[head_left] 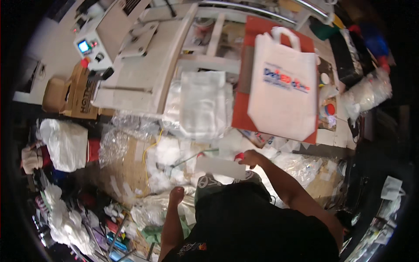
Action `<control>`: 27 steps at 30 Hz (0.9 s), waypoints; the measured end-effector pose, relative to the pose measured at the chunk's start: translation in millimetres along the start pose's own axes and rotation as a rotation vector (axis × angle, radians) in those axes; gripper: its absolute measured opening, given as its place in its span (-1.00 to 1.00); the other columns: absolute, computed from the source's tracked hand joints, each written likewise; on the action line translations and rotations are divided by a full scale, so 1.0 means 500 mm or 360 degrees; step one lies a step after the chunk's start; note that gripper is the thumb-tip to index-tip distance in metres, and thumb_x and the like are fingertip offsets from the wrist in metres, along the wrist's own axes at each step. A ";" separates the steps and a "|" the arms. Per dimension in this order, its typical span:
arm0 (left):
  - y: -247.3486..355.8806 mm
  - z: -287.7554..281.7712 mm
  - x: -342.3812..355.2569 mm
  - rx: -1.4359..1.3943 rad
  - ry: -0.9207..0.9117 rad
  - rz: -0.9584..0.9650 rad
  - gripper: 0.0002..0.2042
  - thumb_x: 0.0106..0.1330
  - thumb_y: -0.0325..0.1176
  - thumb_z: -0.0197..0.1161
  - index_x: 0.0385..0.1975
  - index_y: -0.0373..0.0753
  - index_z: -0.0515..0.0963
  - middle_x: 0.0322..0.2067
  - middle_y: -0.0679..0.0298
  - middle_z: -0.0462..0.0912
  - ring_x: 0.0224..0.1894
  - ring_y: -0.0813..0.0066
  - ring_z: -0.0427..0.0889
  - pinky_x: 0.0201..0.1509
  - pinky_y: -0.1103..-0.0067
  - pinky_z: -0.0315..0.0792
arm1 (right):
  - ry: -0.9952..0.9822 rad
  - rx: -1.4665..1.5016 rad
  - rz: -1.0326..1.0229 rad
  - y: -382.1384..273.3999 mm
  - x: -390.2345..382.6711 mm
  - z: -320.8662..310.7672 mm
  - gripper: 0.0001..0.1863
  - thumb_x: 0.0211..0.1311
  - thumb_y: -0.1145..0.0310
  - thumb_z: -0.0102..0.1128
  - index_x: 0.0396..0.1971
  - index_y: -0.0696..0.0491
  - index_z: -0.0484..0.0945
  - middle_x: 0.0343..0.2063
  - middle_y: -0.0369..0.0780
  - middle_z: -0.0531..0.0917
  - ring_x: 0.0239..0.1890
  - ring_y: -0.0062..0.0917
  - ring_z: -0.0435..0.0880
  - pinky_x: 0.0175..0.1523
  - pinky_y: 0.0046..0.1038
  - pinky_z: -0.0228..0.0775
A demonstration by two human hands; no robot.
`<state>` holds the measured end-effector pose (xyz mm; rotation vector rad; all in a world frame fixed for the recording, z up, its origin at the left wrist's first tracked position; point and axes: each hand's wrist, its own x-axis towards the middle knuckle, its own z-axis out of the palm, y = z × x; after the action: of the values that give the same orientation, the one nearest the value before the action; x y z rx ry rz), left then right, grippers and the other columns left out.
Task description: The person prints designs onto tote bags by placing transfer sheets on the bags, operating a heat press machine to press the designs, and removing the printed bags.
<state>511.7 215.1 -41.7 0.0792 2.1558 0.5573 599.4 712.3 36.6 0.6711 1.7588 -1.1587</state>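
My right hand [250,159] is closed at the right end of a pale, flat rectangular sheet [221,167], beside a small red part at its upper corner. A second red spot shows near the sheet's left end; whether both belong to it I cannot tell. My left hand [176,194] hangs lower left, curled into a fist, with nothing visible in it. Ahead, a white non-woven tote bag [283,94] with coloured print lies flat on a red-brown board [241,114]. Left of it sits a stack of plain whitish bags [203,105].
A white machine with a control box [94,48] stands at the far left, next to an open cardboard box [78,94]. Clear plastic wrap [126,131] and white scraps litter the floor. A stuffed white sack [65,144] stands left. A plastic-wrapped bundle [369,92] lies right.
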 end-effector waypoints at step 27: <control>-0.146 -0.160 -0.013 -0.0159 0.0180 -0.0234 -0.67 0.16 -0.22 0.28 -0.17 -0.31 0.60 -0.24 0.08 0.70 -0.12 0.24 0.67 0.00 0.44 0.50 | 0.1781 -0.0140 0.0552 -0.166 0.577 -0.041 -0.25 -0.02 -0.20 0.29 -0.10 0.25 0.55 -0.05 0.01 0.60 0.06 -0.21 0.56 0.17 -0.29 0.38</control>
<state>463.6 118.9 -26.3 -0.1676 2.2172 0.5947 394.8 686.7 -182.5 1.7011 2.3954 -0.4287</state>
